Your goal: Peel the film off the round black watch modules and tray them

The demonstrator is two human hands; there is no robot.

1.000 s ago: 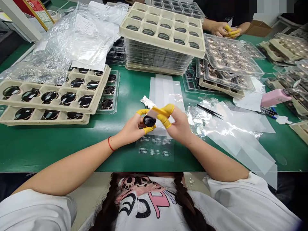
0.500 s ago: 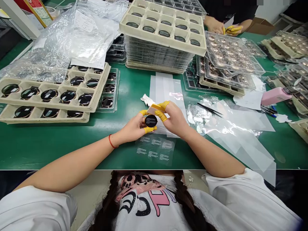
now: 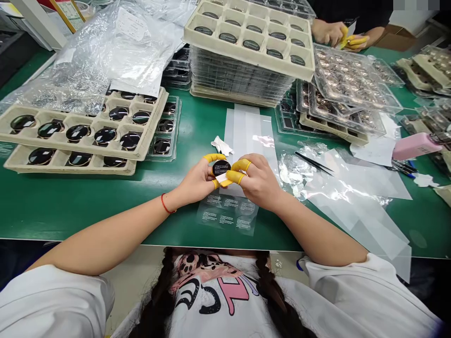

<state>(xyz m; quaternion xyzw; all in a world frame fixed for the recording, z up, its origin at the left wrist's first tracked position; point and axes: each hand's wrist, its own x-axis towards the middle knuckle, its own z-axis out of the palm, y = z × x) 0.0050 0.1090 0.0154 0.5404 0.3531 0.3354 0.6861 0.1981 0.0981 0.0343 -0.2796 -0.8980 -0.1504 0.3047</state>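
Observation:
My left hand [image 3: 194, 180] pinches a small round black disc [image 3: 221, 167] with white print between fingers in yellow finger cots. My right hand [image 3: 258, 182] meets it from the right, its yellow-capped thumb and forefinger closed on a small pale card or film piece [image 3: 221, 178] held against the disc's lower edge. Both hands hover just above the green mat [image 3: 70, 206]. Under them lies a clear sheet of printed stickers [image 3: 228, 214].
Beige trays of dark round lenses [image 3: 81, 134] lie at left, a tall tray stack [image 3: 246, 61] at the back, clear blister trays [image 3: 348, 89] at right. Black tweezers [image 3: 313, 163], film sheets [image 3: 352, 188], a pink bottle [image 3: 412, 145] and a white wipe [image 3: 221, 144] lie nearby. Another person's hands [image 3: 338, 35] work far back.
My right hand's pale piece has come down from above the disc to its lower edge. Both hands have closed in together. The view has shifted slightly.

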